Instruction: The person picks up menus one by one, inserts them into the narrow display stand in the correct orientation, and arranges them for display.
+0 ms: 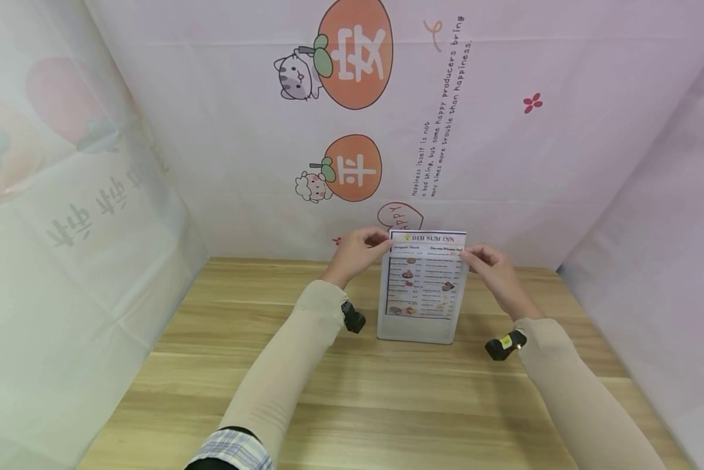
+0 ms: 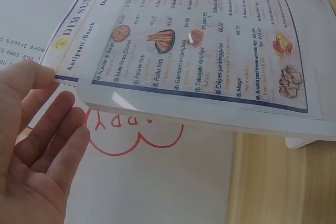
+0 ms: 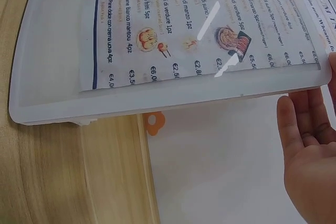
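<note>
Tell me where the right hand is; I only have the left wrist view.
Observer: The right hand pinches the top right corner of the menu, opposite the left hand at the top left corner.
Operator: Is the holder lifted, or is it on the table?
Observer: The holder stands upright on the table, close to the back wall, between the two forearms.
</note>
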A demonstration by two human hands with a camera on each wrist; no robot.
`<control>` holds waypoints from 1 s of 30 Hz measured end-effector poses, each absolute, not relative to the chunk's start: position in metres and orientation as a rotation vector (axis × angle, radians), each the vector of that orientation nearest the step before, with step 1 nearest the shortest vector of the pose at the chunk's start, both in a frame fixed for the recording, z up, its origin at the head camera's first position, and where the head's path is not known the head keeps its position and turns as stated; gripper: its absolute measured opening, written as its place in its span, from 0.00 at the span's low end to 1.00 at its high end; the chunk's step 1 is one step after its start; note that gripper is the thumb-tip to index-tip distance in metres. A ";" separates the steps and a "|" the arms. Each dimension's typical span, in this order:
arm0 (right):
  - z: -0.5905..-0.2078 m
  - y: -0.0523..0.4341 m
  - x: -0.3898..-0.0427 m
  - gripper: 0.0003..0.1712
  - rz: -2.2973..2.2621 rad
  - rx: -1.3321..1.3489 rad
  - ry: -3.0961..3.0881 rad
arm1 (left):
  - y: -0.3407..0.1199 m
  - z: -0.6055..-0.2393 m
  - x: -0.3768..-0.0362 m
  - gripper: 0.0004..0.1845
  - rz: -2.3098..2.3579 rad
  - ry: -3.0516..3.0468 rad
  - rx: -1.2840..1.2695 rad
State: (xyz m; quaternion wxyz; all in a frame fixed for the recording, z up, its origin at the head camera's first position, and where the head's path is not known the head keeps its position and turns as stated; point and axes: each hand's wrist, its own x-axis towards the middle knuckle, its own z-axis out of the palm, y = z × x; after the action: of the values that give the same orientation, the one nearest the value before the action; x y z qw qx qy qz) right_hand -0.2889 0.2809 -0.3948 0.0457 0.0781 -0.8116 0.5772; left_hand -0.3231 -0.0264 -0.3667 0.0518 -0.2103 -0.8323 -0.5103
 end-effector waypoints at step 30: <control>-0.375 0.282 -0.294 0.29 1.696 0.227 -2.499 | -0.024 -0.369 -0.321 0.09 -1.556 -2.502 -0.656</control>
State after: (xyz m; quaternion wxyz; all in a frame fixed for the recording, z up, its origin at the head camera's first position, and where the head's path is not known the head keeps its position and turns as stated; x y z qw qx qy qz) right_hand -0.2944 0.2815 -0.3750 0.0564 0.0749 -0.8238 0.5590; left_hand -0.3213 -0.0244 -0.3688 0.0616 -0.2168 -0.8273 -0.5146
